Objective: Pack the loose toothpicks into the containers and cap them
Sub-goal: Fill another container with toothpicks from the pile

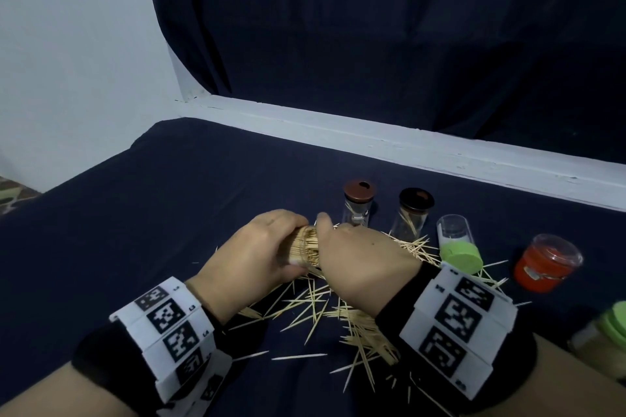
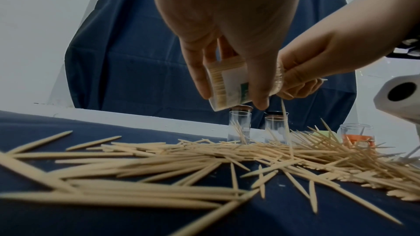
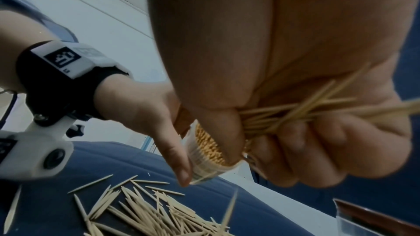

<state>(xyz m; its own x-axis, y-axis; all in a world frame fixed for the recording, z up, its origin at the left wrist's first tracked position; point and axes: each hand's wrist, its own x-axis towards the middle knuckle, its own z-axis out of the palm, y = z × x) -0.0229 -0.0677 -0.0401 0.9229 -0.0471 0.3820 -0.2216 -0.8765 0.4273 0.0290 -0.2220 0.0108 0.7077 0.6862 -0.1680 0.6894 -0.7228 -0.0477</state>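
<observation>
My left hand (image 1: 261, 247) grips a clear container (image 1: 305, 249) packed with toothpicks, tilted on its side above the table; the same container (image 2: 227, 85) shows between its fingers in the left wrist view. My right hand (image 1: 359, 257) holds a bundle of toothpicks (image 3: 295, 114) in its curled fingers, pressed against the container's open mouth (image 3: 211, 144). Loose toothpicks (image 1: 338, 311) lie scattered on the dark blue cloth below both hands. Two clear containers, one with a brown cap (image 1: 359, 191) and one with a dark cap (image 1: 416, 200), stand just beyond the hands.
A container with a green cap (image 1: 457, 244) lies on its side at the right, beside an upside-down one with a red cap (image 1: 545, 264). Another green-capped container (image 1: 606, 338) sits at the right edge. A white ledge (image 1: 372, 132) borders the table's far side.
</observation>
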